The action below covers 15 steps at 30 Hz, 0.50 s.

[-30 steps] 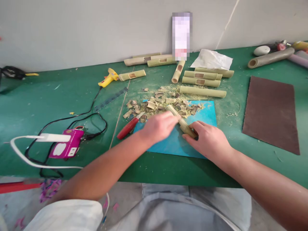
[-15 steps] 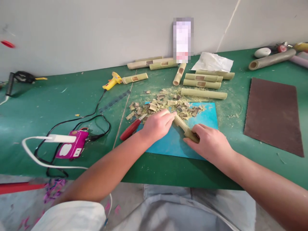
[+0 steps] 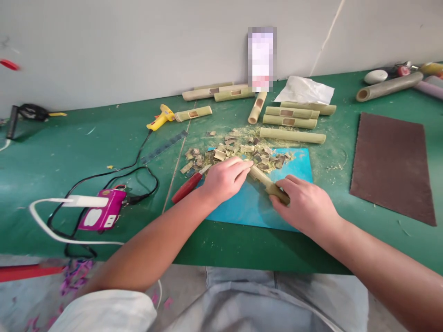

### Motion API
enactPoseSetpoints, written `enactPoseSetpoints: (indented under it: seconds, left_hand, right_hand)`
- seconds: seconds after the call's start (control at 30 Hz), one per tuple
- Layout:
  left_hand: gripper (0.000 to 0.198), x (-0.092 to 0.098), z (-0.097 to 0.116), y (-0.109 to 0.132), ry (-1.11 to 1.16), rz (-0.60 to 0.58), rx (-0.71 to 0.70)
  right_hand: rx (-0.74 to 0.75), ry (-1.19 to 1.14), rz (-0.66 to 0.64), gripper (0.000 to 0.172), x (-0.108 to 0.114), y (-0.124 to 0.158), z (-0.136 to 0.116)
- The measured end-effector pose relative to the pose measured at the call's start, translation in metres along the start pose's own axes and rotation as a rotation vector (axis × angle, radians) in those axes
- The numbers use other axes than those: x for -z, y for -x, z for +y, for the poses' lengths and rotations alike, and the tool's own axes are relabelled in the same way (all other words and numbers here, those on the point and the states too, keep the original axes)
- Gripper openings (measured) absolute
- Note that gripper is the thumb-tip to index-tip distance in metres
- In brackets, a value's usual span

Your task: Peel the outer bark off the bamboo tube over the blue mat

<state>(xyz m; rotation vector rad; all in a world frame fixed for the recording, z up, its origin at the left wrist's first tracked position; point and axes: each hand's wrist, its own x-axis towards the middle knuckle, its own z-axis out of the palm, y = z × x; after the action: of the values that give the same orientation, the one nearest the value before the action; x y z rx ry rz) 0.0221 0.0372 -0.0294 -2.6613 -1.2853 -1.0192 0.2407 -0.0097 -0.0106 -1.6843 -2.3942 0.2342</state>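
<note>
Both hands, left hand (image 3: pixel 224 179) and right hand (image 3: pixel 306 206), curl fingers around bamboo tube (image 3: pixel 265 180).

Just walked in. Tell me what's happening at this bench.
A person holds a short bamboo piece over a blue cutting mat, the left hand on its far end and the right hand on its near end. A red-handled knife lies beside the left hand. Bamboo chips are piled behind, with more bamboo tubes beyond.

Bright, even light w/ soft shadows — edges warped, slight blur.
</note>
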Motion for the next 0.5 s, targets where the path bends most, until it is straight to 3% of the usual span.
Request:
enactPoseSetpoints:
  seconds: [0.17,0.37,0.5]
  left_hand:
    - [0.022,-0.001,-0.003,-0.002,0.046,0.081,0.023]
    - [0.022,-0.006,-0.005,-0.003,0.026,0.006,0.122]
    - [0.024,-0.006,0.008,0.0,0.082,-0.088,0.056]
  right_hand:
    - [-0.035,-0.05,0.035,0.02,0.002,-0.004,-0.001]
    - [-0.039,0.01,0.015,0.021,-0.004,-0.005,-0.002]
    - [-0.043,0.024,-0.003,0.021,-0.004,-0.004,-0.001]
